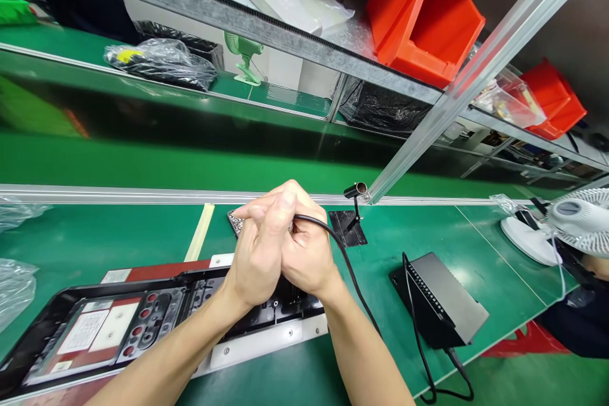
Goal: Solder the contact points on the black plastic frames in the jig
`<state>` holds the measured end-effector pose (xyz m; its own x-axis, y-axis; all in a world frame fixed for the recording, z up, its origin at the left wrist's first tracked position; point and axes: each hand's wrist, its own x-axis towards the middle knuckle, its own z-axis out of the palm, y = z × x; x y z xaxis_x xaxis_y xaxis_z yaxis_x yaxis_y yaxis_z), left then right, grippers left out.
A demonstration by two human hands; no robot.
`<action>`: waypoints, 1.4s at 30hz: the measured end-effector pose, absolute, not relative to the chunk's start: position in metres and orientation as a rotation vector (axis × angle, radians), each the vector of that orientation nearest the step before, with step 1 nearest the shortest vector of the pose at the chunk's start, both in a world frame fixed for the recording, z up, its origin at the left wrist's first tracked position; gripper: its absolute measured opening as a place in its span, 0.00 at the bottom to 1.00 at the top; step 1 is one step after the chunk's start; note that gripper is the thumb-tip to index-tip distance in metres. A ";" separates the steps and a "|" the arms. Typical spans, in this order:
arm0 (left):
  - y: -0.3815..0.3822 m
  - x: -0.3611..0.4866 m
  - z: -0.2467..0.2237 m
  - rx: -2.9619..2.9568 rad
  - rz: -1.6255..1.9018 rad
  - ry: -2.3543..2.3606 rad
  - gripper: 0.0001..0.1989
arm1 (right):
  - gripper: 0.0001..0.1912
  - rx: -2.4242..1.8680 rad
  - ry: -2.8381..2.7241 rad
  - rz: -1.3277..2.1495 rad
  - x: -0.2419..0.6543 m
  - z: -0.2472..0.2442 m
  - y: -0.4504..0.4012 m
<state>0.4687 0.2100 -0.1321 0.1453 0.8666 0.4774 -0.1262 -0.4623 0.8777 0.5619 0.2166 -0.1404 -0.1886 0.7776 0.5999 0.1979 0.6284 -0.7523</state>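
Note:
My left hand and my right hand are closed and pressed together above a black plastic housing. A black cable runs out from the right hand's grip and down to the right. Whatever sits at its end is hidden inside the hands. The fingers of the left hand are curled, and I cannot make out what they hold. The housing lies in a red and white fixture, with its right part partly covered by my hands. Just behind my fingers shows a small tray of tiny metal pieces.
A black holder with a ring stands behind my hands. To the right are a black control box with cables and a white fan near another person's arm. Overhead runs a metal shelf with red bins. Plastic bags lie left.

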 end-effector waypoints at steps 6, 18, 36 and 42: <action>0.210 0.469 -0.132 1.569 1.464 0.690 0.26 | 0.12 -0.763 -1.698 0.620 0.562 -0.141 0.217; 0.211 0.469 -0.132 1.599 1.482 0.678 0.26 | 0.10 -0.750 -1.705 0.606 0.563 -0.144 0.219; 0.213 0.472 -0.146 1.528 1.578 0.733 0.19 | 0.10 -0.693 -1.692 0.589 0.564 -0.145 0.221; 0.213 0.473 -0.141 1.588 1.591 0.696 0.22 | 0.10 -0.723 -1.681 0.617 0.565 -0.146 0.221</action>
